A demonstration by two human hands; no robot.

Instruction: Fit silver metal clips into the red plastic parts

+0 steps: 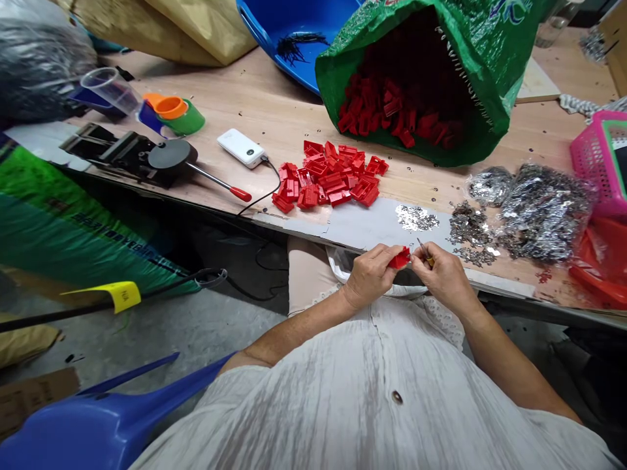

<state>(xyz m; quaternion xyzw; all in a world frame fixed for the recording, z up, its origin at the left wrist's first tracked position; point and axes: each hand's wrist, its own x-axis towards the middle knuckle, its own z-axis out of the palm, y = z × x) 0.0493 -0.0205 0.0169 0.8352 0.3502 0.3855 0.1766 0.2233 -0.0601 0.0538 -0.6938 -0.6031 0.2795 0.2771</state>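
Note:
My left hand [369, 274] is closed around a small red plastic part [400, 258], held just below the table's front edge over my lap. My right hand [443, 271] is pinched on a thin tool with a yellowish handle [425, 251], its tip against the red part. The two hands touch each other at the part. A pile of the same red plastic parts [327, 177] lies on the table ahead of my hands. A small heap of tiny silver metal pieces [416, 217] sits just beyond my hands.
A green sack [441, 39] full of red parts lies open at the back. Clear bags of metal pieces [539, 209] lie at right by a pink basket [595, 156]. A white power bank [241, 147], a black hand press [161, 160], cups and a blue tub [289, 32] stand at left.

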